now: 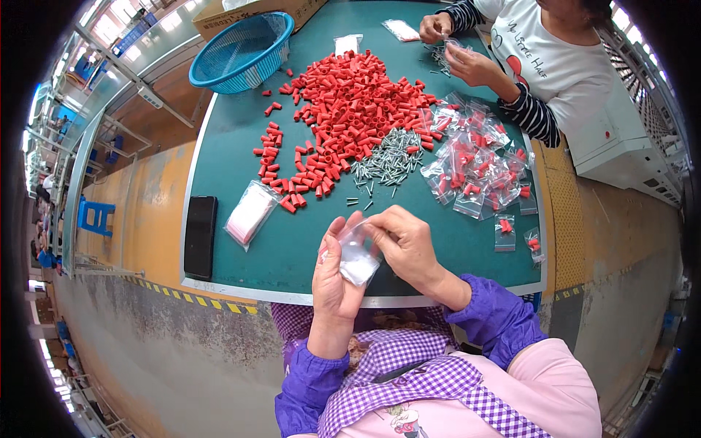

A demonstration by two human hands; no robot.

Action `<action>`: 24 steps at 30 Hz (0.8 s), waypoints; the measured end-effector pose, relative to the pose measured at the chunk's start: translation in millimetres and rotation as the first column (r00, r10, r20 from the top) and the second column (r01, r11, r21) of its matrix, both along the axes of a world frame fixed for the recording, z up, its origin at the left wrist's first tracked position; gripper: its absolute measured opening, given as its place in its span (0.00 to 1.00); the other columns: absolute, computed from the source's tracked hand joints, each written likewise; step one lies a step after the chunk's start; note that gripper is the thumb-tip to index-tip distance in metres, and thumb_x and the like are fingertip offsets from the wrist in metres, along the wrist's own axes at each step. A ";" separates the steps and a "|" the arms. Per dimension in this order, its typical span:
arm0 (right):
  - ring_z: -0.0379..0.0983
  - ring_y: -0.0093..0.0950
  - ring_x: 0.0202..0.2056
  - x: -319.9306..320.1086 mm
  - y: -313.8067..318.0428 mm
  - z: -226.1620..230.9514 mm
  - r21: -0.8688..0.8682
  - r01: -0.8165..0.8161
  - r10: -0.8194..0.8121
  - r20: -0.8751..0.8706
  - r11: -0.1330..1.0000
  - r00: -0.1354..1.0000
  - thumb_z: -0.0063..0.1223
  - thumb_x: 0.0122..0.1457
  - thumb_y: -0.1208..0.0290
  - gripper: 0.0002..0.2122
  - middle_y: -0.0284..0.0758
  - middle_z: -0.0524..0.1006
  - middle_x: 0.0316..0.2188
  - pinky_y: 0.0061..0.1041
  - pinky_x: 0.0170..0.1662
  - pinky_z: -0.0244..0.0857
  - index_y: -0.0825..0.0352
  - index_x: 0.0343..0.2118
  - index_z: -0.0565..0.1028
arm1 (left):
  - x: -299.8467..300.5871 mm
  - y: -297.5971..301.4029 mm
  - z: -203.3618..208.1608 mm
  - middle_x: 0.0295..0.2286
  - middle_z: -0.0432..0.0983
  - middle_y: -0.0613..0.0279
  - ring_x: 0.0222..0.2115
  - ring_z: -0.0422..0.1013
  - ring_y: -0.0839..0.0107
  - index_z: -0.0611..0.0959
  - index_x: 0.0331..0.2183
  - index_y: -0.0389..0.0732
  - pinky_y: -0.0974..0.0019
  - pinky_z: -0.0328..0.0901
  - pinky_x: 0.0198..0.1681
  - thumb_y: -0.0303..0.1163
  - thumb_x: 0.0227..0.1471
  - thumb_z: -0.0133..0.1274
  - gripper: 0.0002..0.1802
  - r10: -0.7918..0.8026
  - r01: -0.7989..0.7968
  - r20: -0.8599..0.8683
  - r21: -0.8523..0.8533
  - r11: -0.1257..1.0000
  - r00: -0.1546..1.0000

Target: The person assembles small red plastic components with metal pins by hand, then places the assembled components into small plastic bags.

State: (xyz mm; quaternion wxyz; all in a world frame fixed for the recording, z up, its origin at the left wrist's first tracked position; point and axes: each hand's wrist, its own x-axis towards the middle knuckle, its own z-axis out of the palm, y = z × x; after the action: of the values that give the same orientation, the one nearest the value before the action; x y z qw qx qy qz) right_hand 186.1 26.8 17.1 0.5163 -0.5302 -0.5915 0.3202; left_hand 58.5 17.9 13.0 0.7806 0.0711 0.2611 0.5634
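Near the front edge of the green table, my left hand (332,285) holds a small clear zip bag (358,266) between thumb and fingers. My right hand (407,247) pinches the bag's upper edge. Whether anything lies inside the bag, I cannot tell. Beyond my hands spreads a large heap of short red plastic sleeves (343,102), with a smaller pile of silver screws (387,157) at its near right side. To the right lie many clear bags (475,164) with red sleeves inside. A stack of flat bags (252,212) lies left of my hands.
A black phone (200,237) lies along the table's left edge. At the far left stands a blue plastic basket (241,58) beside a cardboard box (219,16). Across the table at the far right, a co-worker's hands (467,64) work over more screws.
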 end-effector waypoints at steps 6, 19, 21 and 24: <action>0.62 0.13 0.22 6.0 -9.7 7.2 -0.314 -0.166 0.098 -0.222 0.935 0.970 0.52 0.57 0.73 0.06 0.29 0.72 0.19 0.18 0.24 0.58 0.72 0.30 0.76 | -12.8 -7.0 -4.0 0.29 0.68 0.68 0.20 0.62 0.81 0.70 0.47 0.37 0.75 0.58 0.19 0.40 0.54 0.53 0.23 -0.053 0.051 -0.029 -0.076 0.996 0.998; 0.71 0.33 0.32 42.4 52.1 -11.5 0.119 -0.350 0.111 0.812 0.929 0.573 0.48 0.47 0.76 0.04 0.36 0.67 0.27 0.30 0.32 0.68 0.65 0.28 0.70 | -27.7 -8.4 -6.4 0.23 0.72 0.66 0.14 0.59 0.83 0.78 0.37 0.33 0.79 0.51 0.15 0.31 0.53 0.55 0.12 -0.054 0.033 -0.342 -0.068 0.997 0.938; 0.71 0.33 0.32 38.5 55.6 -13.7 0.099 -0.359 0.125 0.826 0.928 0.550 0.50 0.47 0.76 0.06 0.35 0.68 0.27 0.30 0.32 0.68 0.66 0.30 0.71 | -29.7 -8.1 -7.8 0.23 0.72 0.66 0.14 0.59 0.83 0.78 0.37 0.33 0.79 0.51 0.15 0.30 0.53 0.55 0.11 -0.055 0.033 -0.341 -0.071 0.997 0.939; 0.72 0.34 0.31 28.0 56.8 -20.2 0.101 -0.334 0.120 0.806 0.937 0.580 0.52 0.48 0.76 0.07 0.36 0.70 0.27 0.30 0.31 0.68 0.67 0.32 0.72 | -31.0 -7.5 -7.3 0.23 0.73 0.66 0.14 0.59 0.84 0.79 0.36 0.33 0.79 0.51 0.15 0.29 0.52 0.55 0.10 -0.041 0.017 -0.377 -0.065 0.998 0.925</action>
State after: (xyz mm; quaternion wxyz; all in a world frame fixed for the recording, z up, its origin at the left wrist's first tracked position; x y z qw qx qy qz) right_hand 214.1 83.6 -3.1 0.2177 -0.4686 -0.8551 0.0436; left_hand 27.5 10.4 5.7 0.7257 0.1584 0.4225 0.5194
